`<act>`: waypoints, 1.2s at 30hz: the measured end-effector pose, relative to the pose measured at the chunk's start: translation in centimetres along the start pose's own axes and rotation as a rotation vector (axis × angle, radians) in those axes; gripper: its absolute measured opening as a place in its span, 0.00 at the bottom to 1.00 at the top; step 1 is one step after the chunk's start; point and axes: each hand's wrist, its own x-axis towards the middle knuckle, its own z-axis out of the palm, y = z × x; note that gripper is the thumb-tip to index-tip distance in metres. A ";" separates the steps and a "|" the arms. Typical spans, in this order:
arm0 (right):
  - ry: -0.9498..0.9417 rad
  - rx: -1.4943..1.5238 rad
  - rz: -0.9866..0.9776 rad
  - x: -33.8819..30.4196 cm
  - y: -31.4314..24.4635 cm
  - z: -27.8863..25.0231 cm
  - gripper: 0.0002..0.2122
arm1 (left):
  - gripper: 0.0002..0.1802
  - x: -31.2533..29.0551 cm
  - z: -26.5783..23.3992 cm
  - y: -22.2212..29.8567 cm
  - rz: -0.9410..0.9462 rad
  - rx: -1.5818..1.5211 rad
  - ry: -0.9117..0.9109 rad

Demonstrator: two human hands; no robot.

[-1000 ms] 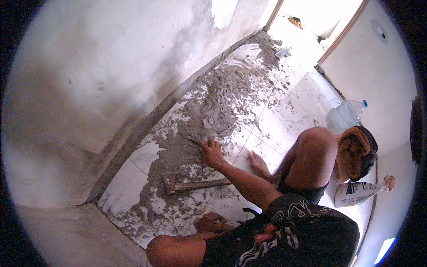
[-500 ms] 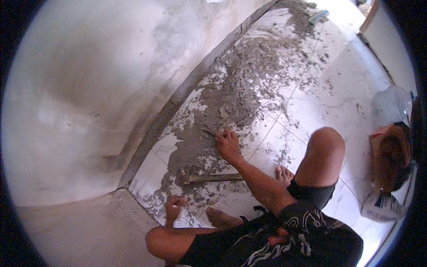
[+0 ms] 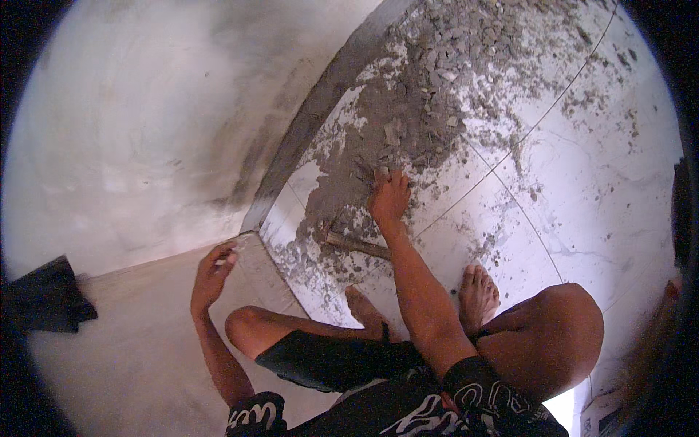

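Pale, stained plaster covers the big wall (image 3: pixel 167 138) on my left, with a rough grey strip (image 3: pixel 309 120) along its foot. Beside that spreads the white tiled floor (image 3: pixel 582 211), and across the tiles lies the rubble (image 3: pixel 422 109) — grit and broken chips, thickest toward the far end. I'd judge the work as partway: the strip shows rough and grey, but the debris lies loose over the tiles, with only patches of white showing through. My hammer (image 3: pixel 358 245) lies on the floor at the near end of the rubble, its handle running toward my right forearm (image 3: pixel 421 291); nothing grips it. My right hand (image 3: pixel 391 195) is down at the rubble's edge, fingers bent — whether they pinch a chip I can't tell. My left hand (image 3: pixel 212 271) hangs raised near the corner, half curled; I can't make out anything in it.
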 end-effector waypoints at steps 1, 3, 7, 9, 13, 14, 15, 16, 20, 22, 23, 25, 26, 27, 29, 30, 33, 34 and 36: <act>-0.061 0.033 0.038 -0.5 0.0 -0.2 0.18 | 0.20 0.0 1.1 0.6 -0.024 0.065 -0.059; -0.161 0.096 0.105 -0.5 -0.1 -0.7 0.20 | 0.20 0.1 2.7 0.3 -0.050 0.142 -0.123; -0.098 0.053 0.084 -1.4 0.1 -1.6 0.19 | 0.20 -0.4 4.1 -2.5 -0.164 0.263 -0.221; -0.144 0.146 0.079 -1.4 0.8 -2.1 0.16 | 0.21 -1.2 4.0 -3.4 -0.229 0.263 -0.269; -0.136 0.147 0.052 -1.2 0.9 -3.4 0.15 | 0.23 -0.9 4.1 -3.3 -0.288 0.008 -0.284; -0.146 0.167 0.061 -1.0 0.8 -3.4 0.16 | 0.24 -0.9 3.9 -2.9 -0.297 -0.075 -0.271; -0.157 0.184 0.069 -1.1 0.6 -3.4 0.17 | 0.24 -1.1 3.7 -2.9 -0.301 -0.064 -0.247; -0.151 0.185 0.056 -1.2 0.5 -3.3 0.17 | 0.24 -1.2 3.5 -2.9 -0.303 -0.055 -0.220; -0.110 0.133 -0.010 -1.8 0.4 -3.0 0.20 | 0.24 -3.0 3.3 -3.1 -0.205 0.195 -0.173; -0.113 0.115 -0.038 -1.8 0.6 -2.9 0.21 | 0.24 -3.6 3.3 -2.1 -0.242 0.209 -0.221; -0.133 0.124 -0.046 -1.7 0.8 -2.8 0.21 | 0.24 -3.8 3.4 -1.4 -0.259 0.214 -0.247; -0.232 0.138 -0.020 -1.7 0.9 -2.8 0.22 | 0.25 -4.3 3.4 -0.3 -0.226 0.198 -0.230; -0.311 0.140 0.015 -1.5 0.6 -3.0 0.23 | 0.25 -4.5 3.2 0.4 -0.210 0.189 -0.222; -0.391 0.141 0.049 -1.5 0.4 -3.2 0.23 | 0.25 -4.7 3.0 1.3 -0.223 0.181 -0.216; -0.414 0.123 0.070 -1.1 0.2 -3.7 0.21 | 0.26 -4.8 2.9 4.0 -0.237 0.152 -0.200; -0.429 0.123 0.081 -0.8 -0.1 -3.9 0.20 | 0.27 -5.5 2.3 5.8 -0.199 0.187 -0.164; -0.420 0.233 0.172 0.6 0.7 -3.6 0.19 | 0.31 -6.6 0.6 10.2 -0.034 0.196 -0.090; -0.411 0.247 0.149 0.4 0.2 -3.8 0.19 | 0.33 -7.5 -0.4 11.1 0.002 0.176 -0.083; -0.373 0.274 0.109 0.3 -0.7 -4.7 0.20 | 0.35 -7.9 -1.4 10.6 0.054 0.077 -0.082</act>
